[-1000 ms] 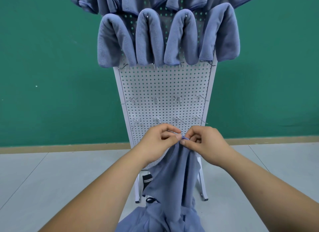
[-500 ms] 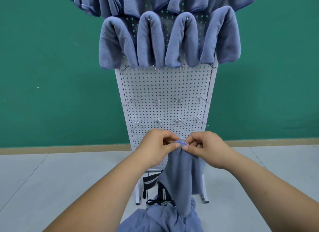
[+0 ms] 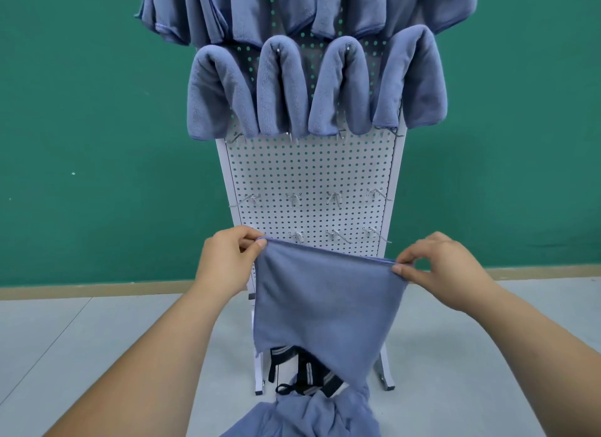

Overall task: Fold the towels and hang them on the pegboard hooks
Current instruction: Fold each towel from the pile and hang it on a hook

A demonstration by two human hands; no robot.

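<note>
The towel [image 3: 325, 300] nearest me is thin blue-grey cloth, matt, with a fine short nap and a stitched hem. The hung towels [image 3: 279, 88] look thicker and plusher, fuzzy at their folds. The pegboard [image 3: 309, 173] looks to me like smooth white painted sheet, satin rather than glossy. Its hooks [image 3: 335, 197] are bare, shiny wire metal. The wall [image 3: 97, 127] is flat matt green, and the floor [image 3: 97, 339] is smooth pale grey with little sheen.

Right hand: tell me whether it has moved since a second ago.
Yes. The right hand went rightward: its fingers, earlier pinching near the pegboard's middle, now pinch the towel corner at the board's right edge.
</note>
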